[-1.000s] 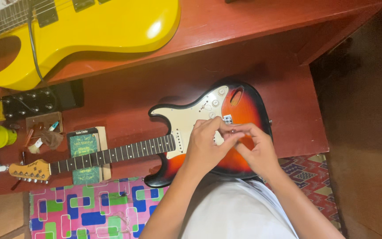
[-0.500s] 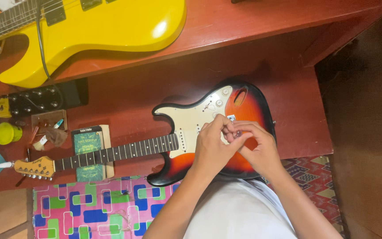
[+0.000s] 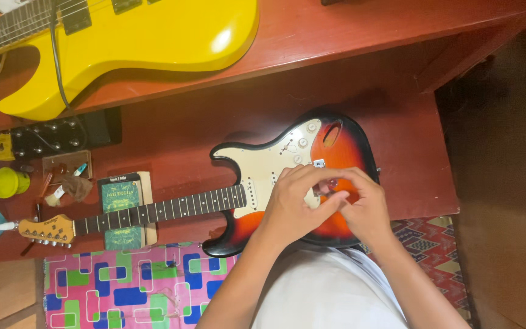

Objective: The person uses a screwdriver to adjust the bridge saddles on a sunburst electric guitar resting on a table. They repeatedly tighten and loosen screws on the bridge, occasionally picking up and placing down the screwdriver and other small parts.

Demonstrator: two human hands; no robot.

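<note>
A sunburst electric guitar (image 3: 257, 195) lay flat on the red wooden bench (image 3: 397, 146), its neck pointing left over a small green book (image 3: 121, 210). Both hands met over the guitar's body beside the cream pickguard (image 3: 263, 167). The left hand (image 3: 293, 204) arched over the bridge area, fingers curled down onto it, while the right hand (image 3: 363, 207) pressed close, touching the left, fingertips pinched together on something too small to tell. A yellow guitar (image 3: 153, 42) rested on the raised shelf above. A yellow-green cup (image 3: 10, 181) stood at the far left, and a patterned mat (image 3: 117, 286) lay along the near edge.
</note>
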